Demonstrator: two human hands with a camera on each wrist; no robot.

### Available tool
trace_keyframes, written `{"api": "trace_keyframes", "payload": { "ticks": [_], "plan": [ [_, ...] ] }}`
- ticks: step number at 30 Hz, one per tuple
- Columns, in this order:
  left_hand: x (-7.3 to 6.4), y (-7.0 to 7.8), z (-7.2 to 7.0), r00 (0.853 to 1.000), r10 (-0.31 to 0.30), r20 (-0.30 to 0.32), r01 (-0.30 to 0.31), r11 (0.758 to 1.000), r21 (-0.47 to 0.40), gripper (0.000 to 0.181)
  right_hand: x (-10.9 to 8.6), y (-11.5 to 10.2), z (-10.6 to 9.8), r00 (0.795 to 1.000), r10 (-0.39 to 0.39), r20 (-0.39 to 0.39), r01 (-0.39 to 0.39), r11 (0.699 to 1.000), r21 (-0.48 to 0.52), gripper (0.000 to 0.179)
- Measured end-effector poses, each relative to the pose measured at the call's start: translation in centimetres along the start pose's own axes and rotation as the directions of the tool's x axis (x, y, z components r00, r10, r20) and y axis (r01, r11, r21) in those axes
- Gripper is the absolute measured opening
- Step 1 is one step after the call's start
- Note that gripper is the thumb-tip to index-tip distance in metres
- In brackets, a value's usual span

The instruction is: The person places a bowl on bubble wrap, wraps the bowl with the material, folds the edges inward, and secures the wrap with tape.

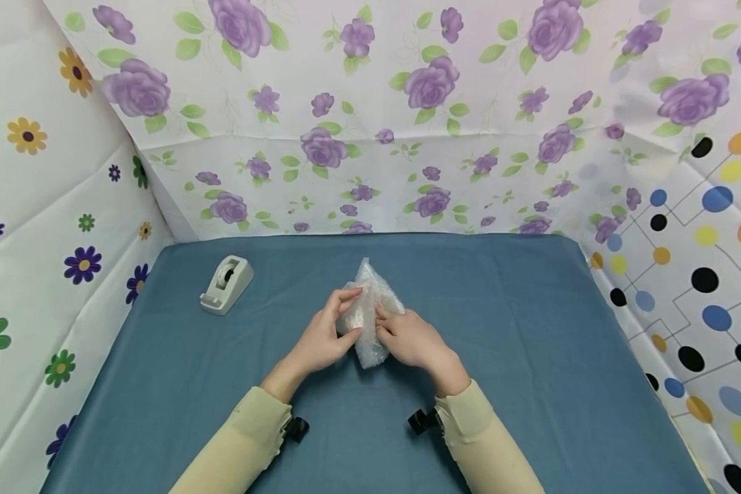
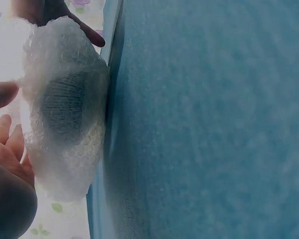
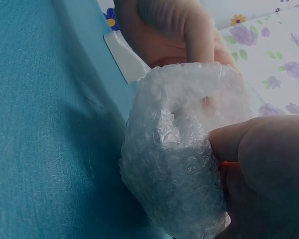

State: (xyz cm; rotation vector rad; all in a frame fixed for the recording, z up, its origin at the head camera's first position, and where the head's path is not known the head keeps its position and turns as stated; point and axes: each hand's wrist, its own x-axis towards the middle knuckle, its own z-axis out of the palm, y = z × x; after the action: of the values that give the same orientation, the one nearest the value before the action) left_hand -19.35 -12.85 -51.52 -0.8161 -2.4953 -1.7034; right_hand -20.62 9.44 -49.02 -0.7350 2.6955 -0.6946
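A bundle of bubble wrap [image 1: 370, 351] is held just above the table, in front of the person. My left hand [image 1: 321, 339] grips its left side, thumb low and fingers higher up. On the opposite side my right hand [image 1: 415, 339] pinches the wrap, its thumb pressing the plastic in the right wrist view. Through the layers of bubble wrap [image 2: 65, 164] a dark, ribbed-looking patch shows in the left wrist view; what it is cannot be made out. Part of the left hand [image 3: 172, 30] appears behind the bundle in the right wrist view.
A white tape dispenser [image 1: 227, 285] stands at the back left of the table, which has a blue cloth [image 1: 519, 357] over it. Patterned sheets hang behind and at both sides, with purple flowers [image 1: 432, 82] on the back one.
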Motion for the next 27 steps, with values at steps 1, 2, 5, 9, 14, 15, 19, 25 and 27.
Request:
{"api": "trace_keyframes", "payload": {
  "ticks": [1,2,5,9,14,15,19,25,27],
  "plan": [
    [0.0,0.0,0.0,1.000,-0.006,0.001,0.006,1.000,0.006,0.064,0.0,0.0,0.0,1.000,0.000,-0.007,0.000,1.000,0.007,0.041],
    [0.0,0.0,0.0,1.000,-0.014,0.003,0.014,1.000,0.010,0.065,0.0,-0.1,0.0,1.000,0.000,-0.013,0.000,1.000,0.017,0.042],
    [0.1,0.0,0.2,0.999,-0.042,0.003,0.042,0.999,0.023,0.068,0.0,-0.1,0.0,1.000,-0.005,-0.024,0.005,0.999,0.035,0.044],
    [0.2,0.1,0.3,0.997,-0.074,-0.005,0.074,0.996,0.044,0.069,0.0,0.1,-0.3,1.000,-0.026,-0.014,0.026,0.998,0.050,0.049],
    [0.2,0.2,0.3,0.996,-0.088,-0.012,0.089,0.994,0.062,0.069,0.1,0.5,-0.8,0.999,-0.043,0.019,0.042,0.996,0.075,0.050],
    [0.2,0.1,0.3,0.996,-0.087,-0.013,0.088,0.994,0.063,0.069,0.1,0.5,-0.9,0.999,-0.039,0.025,0.037,0.997,0.072,0.050],
    [0.2,0.1,0.4,0.995,-0.100,-0.008,0.100,0.992,0.072,0.070,0.0,0.6,-1.1,1.000,-0.005,0.020,0.004,0.999,0.040,0.047],
    [0.4,0.3,0.7,0.990,-0.138,-0.002,0.137,0.985,0.104,0.071,-0.5,0.9,-1.6,1.000,-0.010,-0.018,0.010,1.000,0.022,0.044],
    [0.5,0.3,0.7,0.989,-0.148,-0.003,0.147,0.981,0.126,0.072,-0.6,1.0,-1.9,0.999,-0.024,-0.036,0.024,1.000,0.019,0.042]
  ]
}}
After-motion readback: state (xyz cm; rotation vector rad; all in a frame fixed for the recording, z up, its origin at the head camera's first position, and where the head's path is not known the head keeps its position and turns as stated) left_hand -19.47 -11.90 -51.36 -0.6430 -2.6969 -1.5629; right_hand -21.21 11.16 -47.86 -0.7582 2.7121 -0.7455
